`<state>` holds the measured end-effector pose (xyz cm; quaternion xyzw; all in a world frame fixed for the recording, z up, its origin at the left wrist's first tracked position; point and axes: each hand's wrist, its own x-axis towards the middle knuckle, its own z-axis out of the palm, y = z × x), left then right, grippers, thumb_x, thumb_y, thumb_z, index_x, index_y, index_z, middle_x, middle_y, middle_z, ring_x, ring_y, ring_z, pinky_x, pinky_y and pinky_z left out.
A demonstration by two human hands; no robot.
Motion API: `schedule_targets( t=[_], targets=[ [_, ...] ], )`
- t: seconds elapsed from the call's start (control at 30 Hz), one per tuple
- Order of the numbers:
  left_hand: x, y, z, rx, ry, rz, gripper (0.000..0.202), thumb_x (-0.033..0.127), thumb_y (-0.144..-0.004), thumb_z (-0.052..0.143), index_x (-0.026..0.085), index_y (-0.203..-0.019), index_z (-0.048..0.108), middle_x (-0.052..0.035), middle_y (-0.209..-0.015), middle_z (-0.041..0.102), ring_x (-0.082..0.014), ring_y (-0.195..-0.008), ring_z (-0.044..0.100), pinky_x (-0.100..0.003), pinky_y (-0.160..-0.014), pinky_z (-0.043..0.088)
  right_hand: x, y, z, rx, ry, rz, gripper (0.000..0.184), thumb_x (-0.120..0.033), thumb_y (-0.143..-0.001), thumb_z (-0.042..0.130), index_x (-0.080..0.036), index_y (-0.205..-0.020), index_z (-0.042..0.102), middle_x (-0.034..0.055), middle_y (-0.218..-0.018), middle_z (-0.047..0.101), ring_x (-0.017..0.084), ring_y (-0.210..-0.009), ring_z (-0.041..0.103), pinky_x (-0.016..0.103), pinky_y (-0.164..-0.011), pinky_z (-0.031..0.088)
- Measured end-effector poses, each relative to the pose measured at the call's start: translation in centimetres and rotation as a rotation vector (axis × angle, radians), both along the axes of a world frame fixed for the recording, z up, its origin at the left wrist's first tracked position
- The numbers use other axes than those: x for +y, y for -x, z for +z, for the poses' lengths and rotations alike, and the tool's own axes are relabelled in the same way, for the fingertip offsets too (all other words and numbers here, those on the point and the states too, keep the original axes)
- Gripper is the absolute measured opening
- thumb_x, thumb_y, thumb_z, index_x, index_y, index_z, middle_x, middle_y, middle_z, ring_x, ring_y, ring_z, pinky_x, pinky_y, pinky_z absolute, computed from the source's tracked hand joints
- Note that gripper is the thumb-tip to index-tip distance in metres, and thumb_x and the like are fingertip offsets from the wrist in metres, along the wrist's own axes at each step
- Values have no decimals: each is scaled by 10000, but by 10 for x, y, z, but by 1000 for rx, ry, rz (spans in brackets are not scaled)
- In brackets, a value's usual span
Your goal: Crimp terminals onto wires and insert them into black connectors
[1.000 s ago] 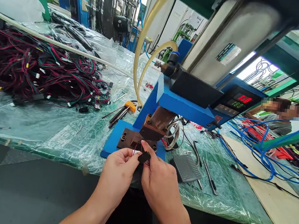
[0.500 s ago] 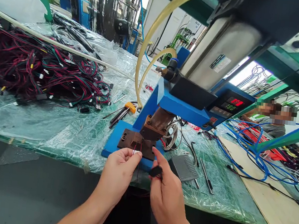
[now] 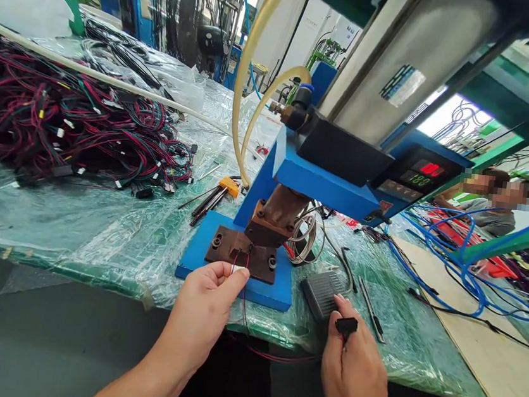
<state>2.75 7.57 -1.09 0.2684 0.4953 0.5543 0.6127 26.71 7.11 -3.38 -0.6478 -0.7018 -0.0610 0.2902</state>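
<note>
My left hand [image 3: 205,303] pinches a small white connector [image 3: 238,270] with red and black wires [image 3: 244,298], held at the front edge of the brown die plate [image 3: 227,251] on the blue press base [image 3: 201,249]. My right hand [image 3: 355,368] is closed on a small black connector [image 3: 346,326], just in front of the grey ribbed pedal [image 3: 323,291]. A red wire [image 3: 275,354] hangs between the two hands below the table edge. The brown press head [image 3: 271,221] stands raised above the die plate.
A big heap of red, black and green wire harnesses [image 3: 63,124] fills the table's left. Black tools with an orange handle [image 3: 214,196] lie beside the press. Blue cables [image 3: 457,271] and a wooden board [image 3: 483,332] lie to the right, where another person [image 3: 492,208] sits.
My right hand has drawn away from the left, moving right and down with the black connector to the pedal. My left hand stays at the die plate with the white connector.
</note>
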Motion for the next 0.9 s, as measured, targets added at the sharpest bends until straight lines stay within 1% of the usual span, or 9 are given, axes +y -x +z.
schedule_targets(
  t=[0.1,0.17,0.4,0.67,0.9],
  targets=[
    [-1,0,2,-1,13,1,340,447,-844,688,174,-708,538,110,-518,220,-54,-463,105,-177,-406,147,1,2,0,21,22,-96,504,-459,-996,335,-140,-1251,630,160,-1213,691,333,-1141,640,510,-952,527],
    [-1,0,3,1,20,4,333,441,-848,687,175,-714,538,112,-524,215,-53,-464,102,-171,-405,151,2,1,2,39,35,-116,502,-475,-991,341,-156,-1222,652,149,-1188,707,330,-1117,655,493,-934,537],
    [0,-1,5,-19,15,12,314,414,-840,699,169,-706,556,114,-499,227,-46,-443,113,-164,-389,159,1,-2,4,42,33,-103,490,-471,-988,351,-163,-1214,658,128,-1213,704,323,-1123,653,484,-956,523],
    [2,-2,7,-65,11,21,296,405,-815,721,166,-707,584,117,-481,232,-42,-427,108,-163,-373,145,2,0,3,10,11,-79,489,-453,-997,337,-147,-1217,648,133,-1222,698,325,-1122,652,491,-954,520],
    [0,0,6,-45,5,7,325,416,-833,705,169,-685,555,113,-480,242,-45,-432,116,-165,-379,154,3,-1,2,-16,-1,-50,465,-428,-1003,345,-138,-1197,652,134,-1215,699,319,-1116,652,485,-961,518]
  ],
)
